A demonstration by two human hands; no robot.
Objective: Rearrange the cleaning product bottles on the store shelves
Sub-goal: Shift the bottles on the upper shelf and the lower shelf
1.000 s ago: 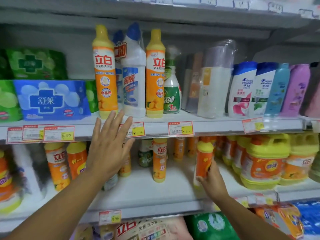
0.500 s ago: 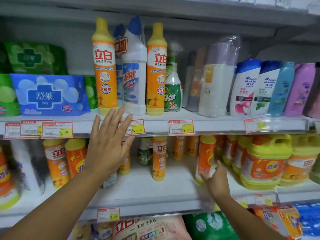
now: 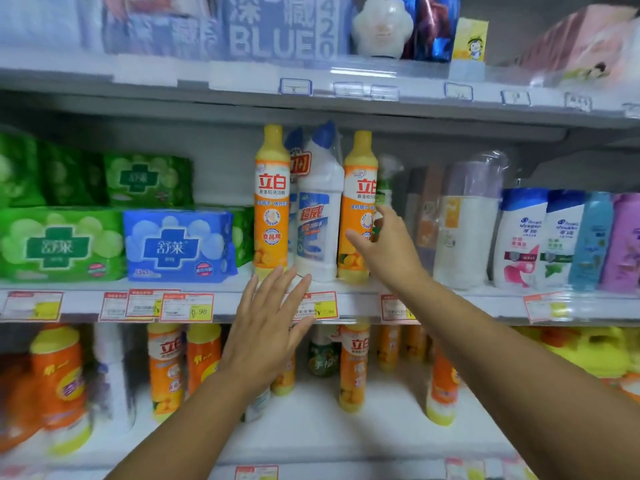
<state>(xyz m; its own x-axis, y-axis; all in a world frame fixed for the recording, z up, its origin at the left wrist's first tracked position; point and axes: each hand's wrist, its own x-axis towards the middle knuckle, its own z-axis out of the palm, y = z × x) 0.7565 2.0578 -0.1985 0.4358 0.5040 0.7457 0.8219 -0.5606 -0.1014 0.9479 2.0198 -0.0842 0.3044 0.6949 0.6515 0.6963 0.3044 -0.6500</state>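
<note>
A: The left hand (image 3: 266, 327) hangs spread and empty, just below the middle shelf (image 3: 450, 299). What should the right hand do?

B: The right hand (image 3: 388, 251) is open, holding nothing, its fingers (image 3: 356, 239) about to wrap the orange bottle (image 3: 356, 206). Grip it mid-body and lift straight, I'd say; the white bottle (image 3: 320, 216) touches its left side.

A: Its look?

B: Tall, slim, upright, yellow-capped, just beyond the right fingertips.
</note>
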